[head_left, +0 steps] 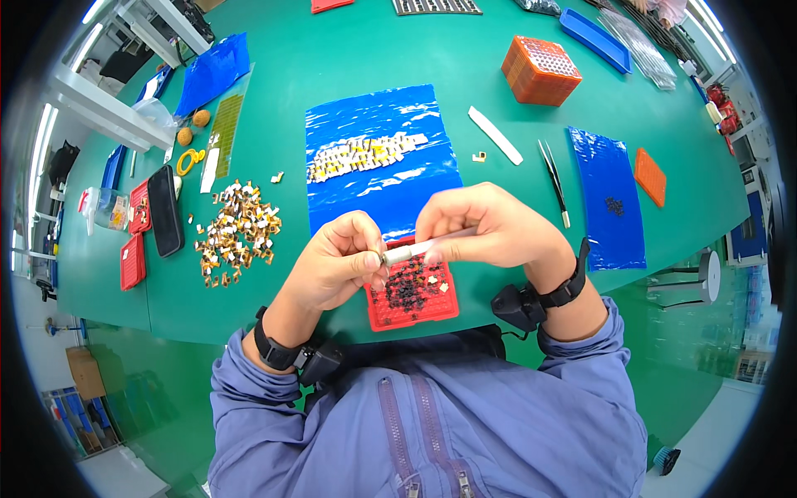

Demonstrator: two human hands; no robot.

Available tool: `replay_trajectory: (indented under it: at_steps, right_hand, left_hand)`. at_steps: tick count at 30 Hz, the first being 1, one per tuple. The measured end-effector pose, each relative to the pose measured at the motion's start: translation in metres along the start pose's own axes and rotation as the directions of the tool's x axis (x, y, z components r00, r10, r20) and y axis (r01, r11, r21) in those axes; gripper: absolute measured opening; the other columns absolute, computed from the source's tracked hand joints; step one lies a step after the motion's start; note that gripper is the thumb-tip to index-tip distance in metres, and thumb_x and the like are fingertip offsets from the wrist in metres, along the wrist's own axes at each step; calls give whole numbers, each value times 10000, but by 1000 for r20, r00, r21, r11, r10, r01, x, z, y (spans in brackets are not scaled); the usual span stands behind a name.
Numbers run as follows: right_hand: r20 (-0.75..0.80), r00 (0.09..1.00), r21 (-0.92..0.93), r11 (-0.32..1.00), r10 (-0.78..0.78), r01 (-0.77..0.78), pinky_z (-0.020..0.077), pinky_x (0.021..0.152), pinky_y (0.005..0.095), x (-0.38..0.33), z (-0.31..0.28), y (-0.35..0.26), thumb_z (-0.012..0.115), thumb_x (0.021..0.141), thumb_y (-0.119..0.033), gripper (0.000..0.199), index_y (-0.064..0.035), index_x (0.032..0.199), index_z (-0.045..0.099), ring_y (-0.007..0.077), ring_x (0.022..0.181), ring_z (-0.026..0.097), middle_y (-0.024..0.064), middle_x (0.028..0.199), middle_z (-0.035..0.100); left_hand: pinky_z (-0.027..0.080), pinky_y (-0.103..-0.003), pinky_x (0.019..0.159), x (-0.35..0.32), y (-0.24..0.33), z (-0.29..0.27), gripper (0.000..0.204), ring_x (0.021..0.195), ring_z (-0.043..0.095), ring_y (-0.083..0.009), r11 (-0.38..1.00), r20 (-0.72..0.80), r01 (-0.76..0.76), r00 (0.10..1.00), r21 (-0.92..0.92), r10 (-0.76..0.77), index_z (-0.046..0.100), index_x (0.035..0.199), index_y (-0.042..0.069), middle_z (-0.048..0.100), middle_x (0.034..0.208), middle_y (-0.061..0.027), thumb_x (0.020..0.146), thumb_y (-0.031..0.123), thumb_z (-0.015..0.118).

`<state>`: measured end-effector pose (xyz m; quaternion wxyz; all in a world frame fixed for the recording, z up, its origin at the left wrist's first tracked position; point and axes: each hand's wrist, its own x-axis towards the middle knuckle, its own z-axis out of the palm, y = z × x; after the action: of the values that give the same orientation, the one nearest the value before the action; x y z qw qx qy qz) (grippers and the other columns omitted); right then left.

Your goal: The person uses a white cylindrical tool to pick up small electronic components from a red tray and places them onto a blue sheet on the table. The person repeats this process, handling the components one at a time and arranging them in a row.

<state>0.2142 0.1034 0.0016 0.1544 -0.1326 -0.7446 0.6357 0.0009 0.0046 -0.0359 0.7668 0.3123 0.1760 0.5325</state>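
My right hand (490, 228) is closed around a white pen-shaped tool (405, 252), which points left. At its tip, the thumb and fingers of my left hand (339, 256) are pinched together; what they hold is too small to name. Just below both hands lies a red tray (413, 321) with many small black parts (407, 290) and a few pale pieces inside. Beyond my hands, a blue plastic sheet (353, 207) carries a dense band of small white-and-yellow parts (365, 156). Left of my left hand is a loose pile of similar gold-and-white parts (239, 228).
Tweezers (554, 184), a white strip (496, 135) and a blue sheet with black bits (604, 220) lie to the right. An orange block (541, 73) stands far right. Left are a black phone (165, 211), yellow scissors (190, 162) and small red trays (133, 261).
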Motion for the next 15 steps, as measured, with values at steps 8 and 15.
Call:
replay_trajectory:
  at_steps: [8,15]
  right_hand:
    - [-21,982,-263,949,-187,175,379,489,180,2,-3,-5,627,852,-123,127,-4,897,622,44,540,489,-1,664,569]
    - [-6,1000,-66,998,-24,24,345,418,198,-2,-2,-4,612,863,-129,120,-11,883,612,43,454,457,-21,623,548]
  left_hand:
    - [563,-258,617,0,-1,-1,73,712,646,-160,1000,-2,0,1000,4,0,513,874,16,609,805,-93,849,6,581]
    - [550,-255,593,-1,-2,0,73,682,638,-156,999,-1,2,1000,38,-2,514,873,26,608,774,-88,854,30,585]
